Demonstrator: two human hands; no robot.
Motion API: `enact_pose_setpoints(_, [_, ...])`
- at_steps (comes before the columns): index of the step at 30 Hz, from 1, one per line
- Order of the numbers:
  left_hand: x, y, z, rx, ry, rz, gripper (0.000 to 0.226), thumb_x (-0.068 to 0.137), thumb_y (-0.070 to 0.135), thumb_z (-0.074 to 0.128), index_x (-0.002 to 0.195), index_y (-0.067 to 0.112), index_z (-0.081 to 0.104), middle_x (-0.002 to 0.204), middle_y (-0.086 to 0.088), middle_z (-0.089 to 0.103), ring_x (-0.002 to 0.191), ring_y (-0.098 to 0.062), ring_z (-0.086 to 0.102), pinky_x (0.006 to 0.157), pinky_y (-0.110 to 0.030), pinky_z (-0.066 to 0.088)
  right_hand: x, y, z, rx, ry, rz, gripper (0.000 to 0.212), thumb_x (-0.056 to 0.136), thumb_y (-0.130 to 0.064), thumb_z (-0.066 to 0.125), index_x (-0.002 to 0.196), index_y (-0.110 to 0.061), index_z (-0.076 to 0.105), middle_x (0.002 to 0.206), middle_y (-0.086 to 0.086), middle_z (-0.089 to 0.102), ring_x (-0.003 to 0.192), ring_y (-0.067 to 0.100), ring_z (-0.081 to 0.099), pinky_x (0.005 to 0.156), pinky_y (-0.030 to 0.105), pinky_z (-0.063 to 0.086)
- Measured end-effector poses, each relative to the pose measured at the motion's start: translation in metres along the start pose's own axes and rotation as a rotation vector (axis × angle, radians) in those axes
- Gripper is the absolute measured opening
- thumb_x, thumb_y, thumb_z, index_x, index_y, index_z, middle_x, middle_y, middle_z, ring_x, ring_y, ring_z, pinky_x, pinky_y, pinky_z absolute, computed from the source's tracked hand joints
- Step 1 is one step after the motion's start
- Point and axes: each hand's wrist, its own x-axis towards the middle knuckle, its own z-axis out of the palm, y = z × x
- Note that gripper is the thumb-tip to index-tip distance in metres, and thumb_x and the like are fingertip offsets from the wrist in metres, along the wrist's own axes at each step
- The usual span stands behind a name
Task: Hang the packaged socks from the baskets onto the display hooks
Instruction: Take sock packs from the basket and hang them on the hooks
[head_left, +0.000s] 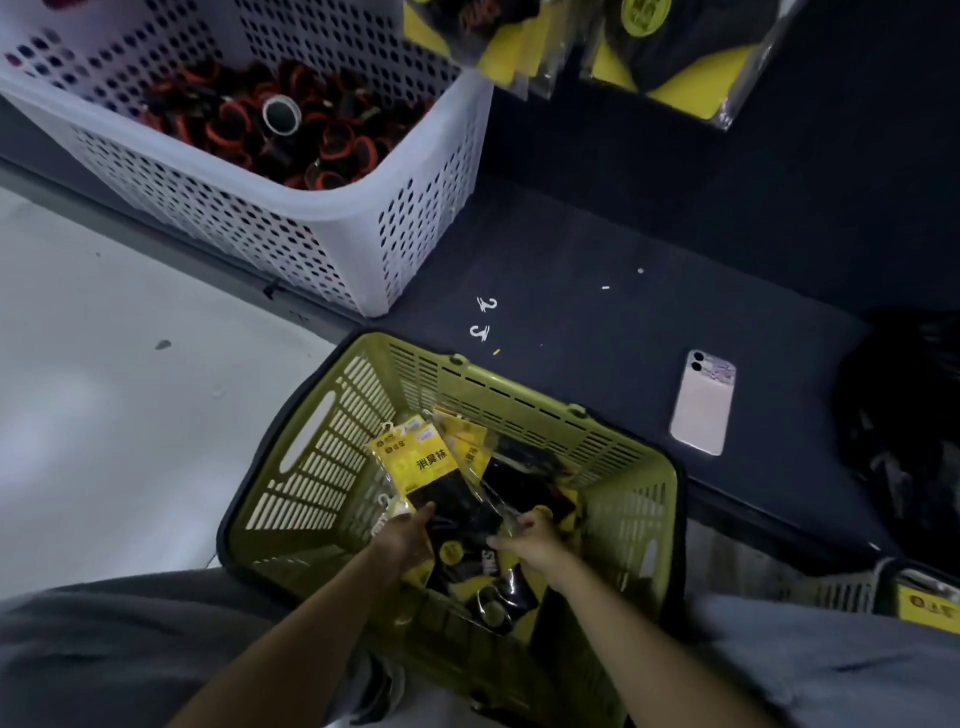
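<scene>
I have both hands down inside the green basket (519, 385), which is where the socks to be hung are lying. My left hand (408, 538) grips the lower left edge of a fanned bundle of sock packs (441, 493), with the thumb over the black part. My right hand (532, 538) is curled onto the clear wrapper at the bundle's right side, in what looks like a pinch on the film. The yellow headers point away from me toward the basket's far wall, and a small white hanger tab (387, 428) shows at the top of the nearest pack. To do this lift well, I would square the fanned packs so their headers stack before raising them. The slick film could let one slide out of a loose pinch. I would move the right hand from the bare film onto the card or the sock itself, since film alone may stretch or slip. Once clear of the rim, I would turn the bundle so the tabs lead. The hanging packs (670, 67) show the display is up and to the right, though the hooks themselves are out of view. On the way up I would stay clear of the phone (702, 402) and the loose white hooks (487, 304) on the dark shelf (623, 249), and of the white basket (337, 208) to the left.
</scene>
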Motion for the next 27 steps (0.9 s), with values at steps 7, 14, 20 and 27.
enact_pose_setpoints(7, [0.013,0.006,0.030,0.220,-0.147,0.015,0.026,0.089,0.038,0.061,0.090,0.013,0.055,0.091,-0.005,0.067,0.077,-0.020,0.066,0.065,-0.033,0.056,0.022,-0.014,-0.042,0.408,0.338,-0.004,0.032,0.088,-0.026,0.067,0.111,-0.005,0.061,0.106,0.013,0.061,0.104,0.030,0.057,0.073,0.031,0.047])
enact_pose_setpoints(14, [0.027,0.024,0.016,0.111,0.217,0.206,0.052,0.086,0.025,0.066,0.127,0.003,0.042,0.124,-0.014,0.052,0.116,-0.034,0.053,0.097,-0.046,0.046,0.036,0.008,-0.033,0.309,0.242,0.128,0.098,0.081,-0.033,0.075,0.152,-0.006,0.012,0.157,0.015,0.021,0.143,0.033,0.026,0.112,0.044,0.032])
enact_pose_setpoints(20, [0.032,0.025,0.007,-0.026,0.191,0.177,0.059,0.089,0.022,0.062,0.140,0.008,0.034,0.135,-0.021,0.049,0.117,-0.037,0.054,0.097,-0.050,0.047,0.049,0.006,-0.036,0.490,0.162,0.198,0.083,0.074,-0.030,0.080,0.143,-0.008,0.038,0.143,0.015,0.045,0.130,0.032,0.044,0.101,0.039,0.043])
enact_pose_setpoints(27, [0.030,0.028,0.001,-0.212,0.155,0.159,0.067,0.088,0.015,0.063,0.144,0.014,0.027,0.139,-0.021,0.043,0.117,-0.039,0.053,0.091,-0.046,0.049,0.048,0.000,-0.031,0.508,0.014,0.189,0.068,0.081,-0.028,0.073,0.139,-0.008,0.044,0.144,0.013,0.043,0.131,0.031,0.043,0.104,0.038,0.042])
